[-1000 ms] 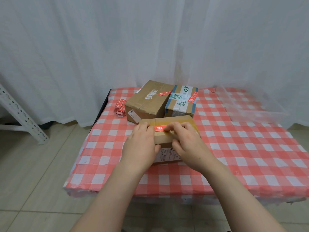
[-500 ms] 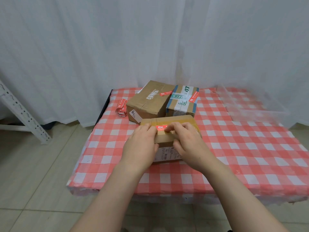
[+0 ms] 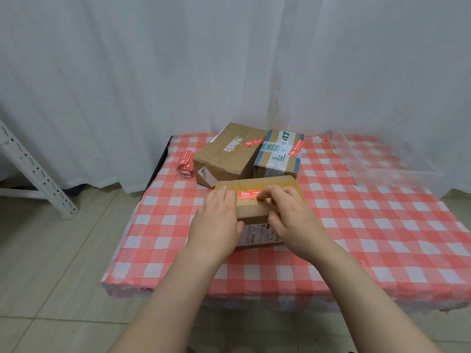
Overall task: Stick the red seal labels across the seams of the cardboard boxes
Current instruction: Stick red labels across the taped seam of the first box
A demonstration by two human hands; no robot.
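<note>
A brown cardboard box (image 3: 252, 211) lies nearest me on the checked table. A red seal label (image 3: 247, 194) lies across the tape seam on its top. My left hand (image 3: 216, 222) grips the box's left end, fingers over the top and thumb on the front face. My right hand (image 3: 290, 217) presses its fingertips on the label's right end and hides that end. Behind stand a plain brown box (image 3: 226, 156) with a red label (image 3: 253, 143) and a box wrapped in green-printed tape (image 3: 276, 159), also with a red label (image 3: 295, 148).
A roll of red labels (image 3: 185, 164) lies at the table's back left beside the plain box. A clear plastic bin (image 3: 382, 161) sits at the back right. White curtains hang behind, and a white metal rack leg (image 3: 35, 171) stands on the floor to the left.
My right fingertips have slid a little to the right along the label, so more of its red face shows. My left hand and the box have stayed put.
</note>
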